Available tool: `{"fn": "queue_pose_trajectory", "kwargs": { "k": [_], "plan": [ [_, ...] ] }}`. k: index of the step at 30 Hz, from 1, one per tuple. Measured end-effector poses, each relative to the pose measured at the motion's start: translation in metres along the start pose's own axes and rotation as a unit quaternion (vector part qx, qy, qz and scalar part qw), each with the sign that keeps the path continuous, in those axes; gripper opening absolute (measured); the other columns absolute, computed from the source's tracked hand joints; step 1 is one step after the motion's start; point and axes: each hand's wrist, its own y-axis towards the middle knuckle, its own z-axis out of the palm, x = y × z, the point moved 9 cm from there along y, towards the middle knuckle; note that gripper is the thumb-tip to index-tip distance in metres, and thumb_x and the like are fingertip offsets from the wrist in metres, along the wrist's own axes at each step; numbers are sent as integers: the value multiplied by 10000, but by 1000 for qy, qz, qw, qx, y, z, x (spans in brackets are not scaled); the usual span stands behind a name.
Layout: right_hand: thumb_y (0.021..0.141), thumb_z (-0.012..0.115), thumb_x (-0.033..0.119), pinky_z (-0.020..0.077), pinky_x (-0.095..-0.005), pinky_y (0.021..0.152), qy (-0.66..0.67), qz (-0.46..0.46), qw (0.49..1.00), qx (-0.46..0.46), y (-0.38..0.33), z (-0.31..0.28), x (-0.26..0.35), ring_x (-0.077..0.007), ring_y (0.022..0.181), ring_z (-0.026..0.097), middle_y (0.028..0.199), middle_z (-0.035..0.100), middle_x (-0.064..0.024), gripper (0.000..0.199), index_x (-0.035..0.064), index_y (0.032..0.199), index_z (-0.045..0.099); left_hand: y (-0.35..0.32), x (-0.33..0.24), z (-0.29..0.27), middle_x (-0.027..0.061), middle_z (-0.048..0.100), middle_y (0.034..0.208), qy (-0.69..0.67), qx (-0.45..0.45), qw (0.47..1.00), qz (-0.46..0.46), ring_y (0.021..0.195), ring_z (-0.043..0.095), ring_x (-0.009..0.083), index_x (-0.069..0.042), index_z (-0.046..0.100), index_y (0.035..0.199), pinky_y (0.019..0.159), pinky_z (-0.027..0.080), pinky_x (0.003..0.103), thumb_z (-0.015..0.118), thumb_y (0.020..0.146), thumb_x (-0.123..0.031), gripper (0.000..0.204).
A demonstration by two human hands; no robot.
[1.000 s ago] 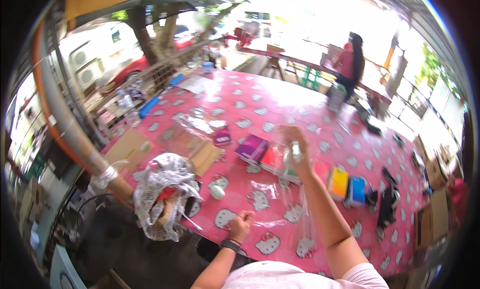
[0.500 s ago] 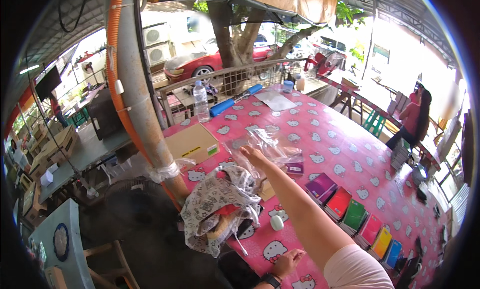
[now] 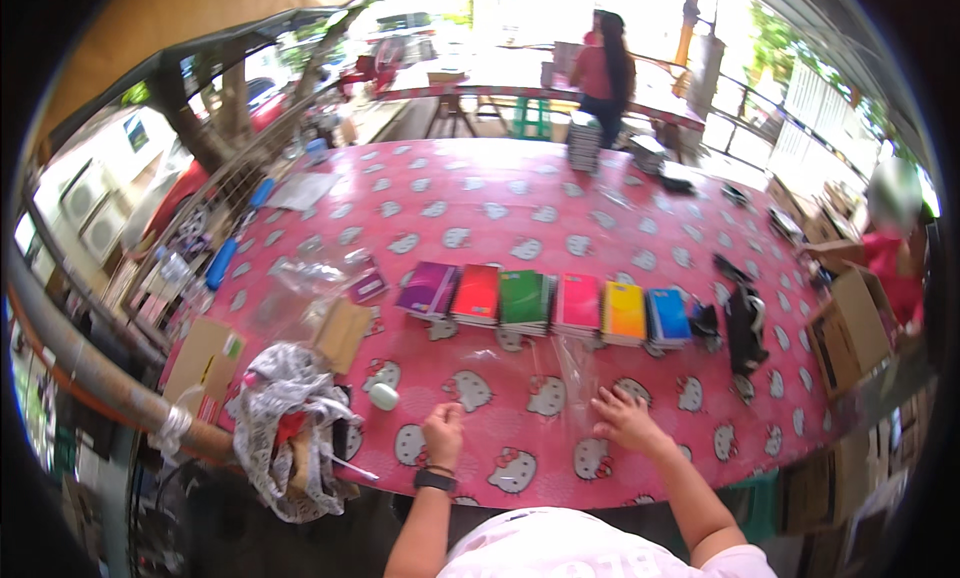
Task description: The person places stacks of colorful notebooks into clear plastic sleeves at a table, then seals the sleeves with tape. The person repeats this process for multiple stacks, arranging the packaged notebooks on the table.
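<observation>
1. Pink oilcloth with a repeating white cartoon-cat print covers the long table, which stands in an open-sided, sunlit space with railings and parked vehicles beyond.
2. A clear plastic bag lies flat on the cloth near the front edge, between the person and a row of notebooks. It is thin, see-through and glossy, with faint creases; the cat print shows through it, and its outline is hard to follow.
3. The right hand rests palm down with fingers spread on the bag's near end, not gripping.
4. The left hand is curled into a loose fist on the cloth, well left of the bag; it seems to hold nothing, though the inside of the fist is hidden. A dark watch sits on that wrist.
5. The notebooks lie side by side just beyond the bag: purple, red, green, pink, yellow and blue.
6. A small white object lies left of the fist, beside a black-and-white patterned bag at the table corner.
7. Another person in a pink top stands at the far end.
</observation>
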Motion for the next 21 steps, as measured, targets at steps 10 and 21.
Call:
{"fn": "queue_pose_trajectory", "kwargs": {
  "k": [10, 21],
  "plan": [
    [823, 572, 475, 137, -583, 1042, -52, 229, 972, -15, -125, -32, -52, -300, 1326, 261, 1420, 369, -85, 550, 205, 1297, 494, 34, -24, 17, 2, 583, 612, -10, 117, 993, 21, 530, 515, 50, 3, 630, 835, 455, 378, 218, 639, 860, -187, 192],
    [698, 760, 195, 482, -349, 669, 187, 338, 917, -95, -33, 8, -68, -204, 693, 630, 813, 644, -65, 322, 44, 944, 618, 7, -5, 57, 20, 624, 645, -31, 124, 992, 14, 560, 556, 77, 0, 662, 859, 510, 440, 239, 662, 825, -175, 178]
  ]
}}
